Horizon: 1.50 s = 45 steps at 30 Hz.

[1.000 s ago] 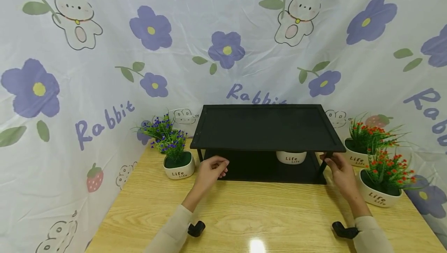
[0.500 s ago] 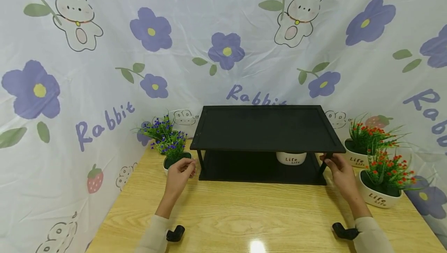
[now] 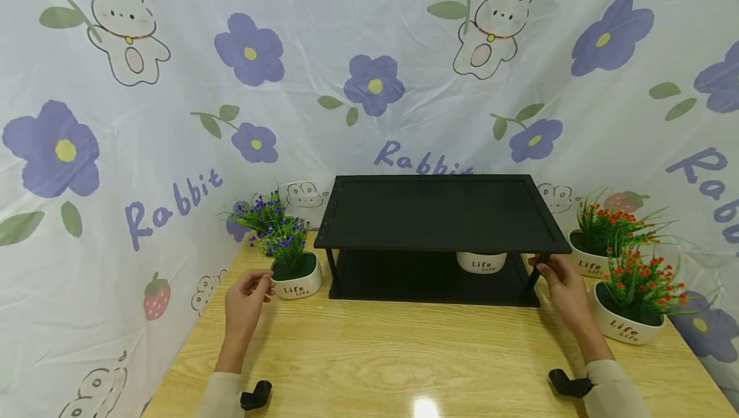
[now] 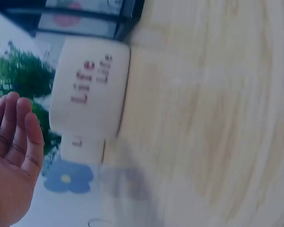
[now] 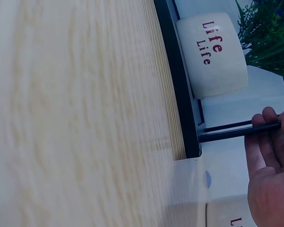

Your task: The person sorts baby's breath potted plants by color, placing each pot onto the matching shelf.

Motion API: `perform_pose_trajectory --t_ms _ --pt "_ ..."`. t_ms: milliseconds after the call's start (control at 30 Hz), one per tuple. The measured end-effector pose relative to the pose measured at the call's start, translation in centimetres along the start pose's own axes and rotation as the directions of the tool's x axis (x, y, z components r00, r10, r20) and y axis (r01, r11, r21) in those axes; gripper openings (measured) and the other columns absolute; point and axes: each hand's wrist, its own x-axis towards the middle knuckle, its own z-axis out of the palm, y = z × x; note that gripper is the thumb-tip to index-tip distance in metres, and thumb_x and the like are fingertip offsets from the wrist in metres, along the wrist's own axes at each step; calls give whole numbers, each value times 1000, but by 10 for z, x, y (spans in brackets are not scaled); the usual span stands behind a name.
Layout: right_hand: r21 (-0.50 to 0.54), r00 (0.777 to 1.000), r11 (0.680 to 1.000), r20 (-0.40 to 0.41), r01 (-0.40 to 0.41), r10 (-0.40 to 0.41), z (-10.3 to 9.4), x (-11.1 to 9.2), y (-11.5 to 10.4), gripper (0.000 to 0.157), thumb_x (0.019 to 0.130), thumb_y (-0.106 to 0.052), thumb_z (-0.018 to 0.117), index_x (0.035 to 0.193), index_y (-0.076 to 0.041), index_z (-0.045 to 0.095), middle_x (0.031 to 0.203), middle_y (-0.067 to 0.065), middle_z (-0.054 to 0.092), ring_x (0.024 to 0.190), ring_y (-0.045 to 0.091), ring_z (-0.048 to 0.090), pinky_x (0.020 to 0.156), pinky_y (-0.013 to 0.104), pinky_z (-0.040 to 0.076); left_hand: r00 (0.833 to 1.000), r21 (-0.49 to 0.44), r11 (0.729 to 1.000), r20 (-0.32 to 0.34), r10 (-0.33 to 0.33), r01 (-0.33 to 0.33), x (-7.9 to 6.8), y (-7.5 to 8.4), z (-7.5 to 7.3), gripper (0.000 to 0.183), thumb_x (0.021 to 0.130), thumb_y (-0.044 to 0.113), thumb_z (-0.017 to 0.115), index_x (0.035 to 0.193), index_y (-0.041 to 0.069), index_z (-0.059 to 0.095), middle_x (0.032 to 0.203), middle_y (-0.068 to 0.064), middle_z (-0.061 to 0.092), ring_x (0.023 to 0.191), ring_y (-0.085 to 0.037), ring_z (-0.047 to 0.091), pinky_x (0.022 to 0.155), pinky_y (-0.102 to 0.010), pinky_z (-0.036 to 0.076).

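A black two-tier shelf [image 3: 441, 213] stands on the wooden table. With its fingers and thumb, my right hand [image 3: 564, 286] holds the shelf's front right post [image 5: 236, 132]. A white pot [image 3: 482, 262] marked "Life" sits on the lower tier, its plant hidden by the top board in the head view. My left hand [image 3: 245, 299] is at the left side of a white pot of blue flowers [image 3: 297, 280], fingers loosely bent and holding nothing. Whether its fingertips touch the pot I cannot tell. In the left wrist view, that pot [image 4: 90, 87] lies beyond the fingers.
Behind the left pot stands another blue-flowered plant [image 3: 262, 213]. Two pots of red flowers, a front one [image 3: 629, 315] and a rear one [image 3: 589, 258], stand right of the shelf. A printed rabbit cloth [image 3: 369, 123] hangs behind the table [image 3: 392, 354].
My left hand has moved left from the front of the shelf, passing the blue-flowered pot to its left side. The right hand has stayed on the post.
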Motion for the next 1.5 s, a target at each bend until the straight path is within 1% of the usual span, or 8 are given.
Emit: perform_pose_trajectory --t_ms 100,200,400,533,833,1067,1267,1500 --pt "-1 1000 1000 -5 -13 13 0 0 0 35 114 -21 51 139 3 56 120 -10 68 111 -18 58 95 -1 43 1000 57 998 1 -27 26 4 -7 -7 25 107 17 66 123 0 73 102 -6 74 87 -4 67 73 -16 57" --pt "7 1000 1000 -5 -14 14 0 0 0 35 114 -22 51 139 3 56 119 -14 67 111 -18 59 95 -1 43 993 100 993 89 -77 68 8 -13 -12 40 108 23 65 142 2 62 130 -13 65 114 -12 62 87 -14 51" --pt "26 1000 1000 -2 1 -1 1 0 1 37 114 -23 52 138 5 56 119 -13 69 112 -18 59 96 0 43 924 91 982 333 -189 168 15 -20 -16 92 104 30 71 170 7 11 171 -24 23 159 -42 27 126 -53 37" --pt "10 1000 1000 -2 9 -9 1 0 0 35 114 -22 52 137 3 58 121 -4 70 112 -18 59 95 0 43 884 80 975 413 -220 206 20 -29 -14 111 99 24 78 171 9 -5 177 -25 7 165 -46 12 133 -60 20" --pt "17 1000 1000 -7 10 -10 2 -1 -2 33 114 -20 52 137 4 58 121 -3 70 111 -19 58 96 -1 43 824 41 966 514 -239 254 26 -36 -6 120 96 15 80 171 15 -14 180 -17 -10 167 -41 0 134 -56 14" --pt "-59 1000 998 -3 -29 29 0 1 1 33 115 -21 49 140 -1 58 130 19 69 111 -22 54 93 -2 42 828 133 964 495 -265 229 30 -37 5 128 94 23 83 170 19 -20 179 -23 -4 165 -45 13 132 -62 22" --pt "-31 1000 999 4 -12 12 0 -1 -1 35 115 -21 49 141 1 57 130 18 68 111 -21 56 95 -2 43 845 141 961 458 -276 237 30 -37 13 121 94 22 84 171 8 -10 174 -29 13 156 -48 30 128 -64 30" --pt "-41 1000 999 6 -15 15 0 0 0 35 115 -22 49 141 0 57 132 21 67 112 -22 54 94 -2 42 850 138 950 424 -311 279 32 -39 18 118 92 18 85 169 2 -3 169 -32 20 153 -49 33 128 -65 30"
